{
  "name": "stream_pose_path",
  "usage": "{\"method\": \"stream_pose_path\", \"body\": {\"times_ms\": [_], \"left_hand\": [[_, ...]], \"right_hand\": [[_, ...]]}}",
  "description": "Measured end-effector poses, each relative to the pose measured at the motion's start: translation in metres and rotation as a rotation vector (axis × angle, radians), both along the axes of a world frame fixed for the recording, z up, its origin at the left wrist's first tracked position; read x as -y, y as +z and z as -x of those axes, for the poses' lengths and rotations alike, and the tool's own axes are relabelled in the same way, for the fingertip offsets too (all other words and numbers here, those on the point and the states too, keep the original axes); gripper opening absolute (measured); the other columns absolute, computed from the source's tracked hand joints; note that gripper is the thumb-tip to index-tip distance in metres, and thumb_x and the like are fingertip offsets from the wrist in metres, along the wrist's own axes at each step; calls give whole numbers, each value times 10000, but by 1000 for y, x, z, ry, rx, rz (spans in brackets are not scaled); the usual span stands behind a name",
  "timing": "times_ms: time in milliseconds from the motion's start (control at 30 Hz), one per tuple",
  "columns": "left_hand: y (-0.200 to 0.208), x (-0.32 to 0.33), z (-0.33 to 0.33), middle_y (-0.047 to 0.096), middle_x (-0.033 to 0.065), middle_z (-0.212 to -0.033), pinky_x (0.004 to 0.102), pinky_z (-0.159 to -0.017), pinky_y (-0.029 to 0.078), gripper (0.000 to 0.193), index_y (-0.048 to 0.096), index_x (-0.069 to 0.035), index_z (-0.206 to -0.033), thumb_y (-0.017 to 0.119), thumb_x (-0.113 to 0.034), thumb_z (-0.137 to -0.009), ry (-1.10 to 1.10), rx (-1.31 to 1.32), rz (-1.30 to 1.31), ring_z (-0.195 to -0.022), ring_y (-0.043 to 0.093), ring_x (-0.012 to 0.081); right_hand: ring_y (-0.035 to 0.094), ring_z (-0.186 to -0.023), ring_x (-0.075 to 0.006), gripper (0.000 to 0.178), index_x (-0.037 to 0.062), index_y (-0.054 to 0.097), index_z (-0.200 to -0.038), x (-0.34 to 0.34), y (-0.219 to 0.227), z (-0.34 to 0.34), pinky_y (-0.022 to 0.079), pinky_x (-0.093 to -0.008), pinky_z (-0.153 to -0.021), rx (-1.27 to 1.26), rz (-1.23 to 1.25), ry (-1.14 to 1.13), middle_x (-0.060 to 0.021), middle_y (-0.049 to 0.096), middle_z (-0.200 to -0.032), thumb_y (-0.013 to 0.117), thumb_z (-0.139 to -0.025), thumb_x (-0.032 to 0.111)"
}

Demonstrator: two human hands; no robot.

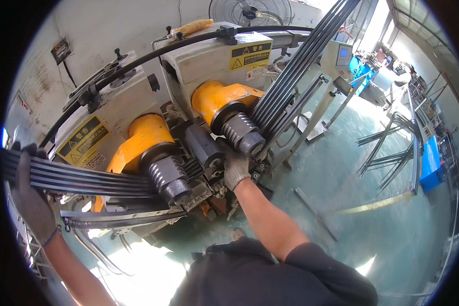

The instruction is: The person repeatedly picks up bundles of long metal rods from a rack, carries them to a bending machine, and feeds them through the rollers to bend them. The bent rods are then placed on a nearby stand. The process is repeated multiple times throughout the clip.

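My left hand [34, 209], in a dark grey work glove, is closed round a bundle of dark metal rods [94, 176] at the left. The rods run to the left grooved steel roller [168, 176], which sticks out of an orange bending head [143, 135]. My right hand [235, 168], in a lighter knit glove, reaches between the heads beside a black faceted block [204, 145]; its fingers are mostly hidden there. Close by is the right grooved roller [244, 133] on a second orange head [217, 99]. More rods [303, 64] slant up to the right from it.
A curved black rail [188, 45] spans the white machine housings. A control box with a screen [336, 58] stands on a post at the right. Bent rods [395, 145] hang on a floor rack. Behind the machine is a fan [250, 14]; a loose bar [315, 213] lies on the floor.
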State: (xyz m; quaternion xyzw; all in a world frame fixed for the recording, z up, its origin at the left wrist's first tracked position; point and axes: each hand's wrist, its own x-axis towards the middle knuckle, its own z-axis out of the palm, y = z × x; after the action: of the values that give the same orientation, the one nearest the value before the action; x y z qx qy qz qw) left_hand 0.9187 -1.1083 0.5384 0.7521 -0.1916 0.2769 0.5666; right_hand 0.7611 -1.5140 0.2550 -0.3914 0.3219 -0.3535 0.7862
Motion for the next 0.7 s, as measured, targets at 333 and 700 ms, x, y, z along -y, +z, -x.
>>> {"method": "stream_pose_path", "body": {"times_ms": [333, 700], "left_hand": [[51, 145, 39, 780, 158, -1101, 404, -958, 642, 489, 728, 2, -1366, 649, -411, -1117, -47, 311, -533, -1025, 797, 254], [56, 166, 47, 741, 122, -962, 354, -870, 657, 403, 739, 22, -1333, 715, -288, -1078, -166, 508, -602, -905, 776, 199]], "right_hand": [[642, -671, -123, 175, 64, 784, -1127, -7, 12, 8, 498, -323, -590, 116, 72, -56, -21, 726, -909, 850, -977, 126], [672, -683, -132, 197, 34, 799, -1182, 1, -3, 1, 508, -302, -558, 70, 71, -32, -45, 765, -968, 817, -999, 104]]}}
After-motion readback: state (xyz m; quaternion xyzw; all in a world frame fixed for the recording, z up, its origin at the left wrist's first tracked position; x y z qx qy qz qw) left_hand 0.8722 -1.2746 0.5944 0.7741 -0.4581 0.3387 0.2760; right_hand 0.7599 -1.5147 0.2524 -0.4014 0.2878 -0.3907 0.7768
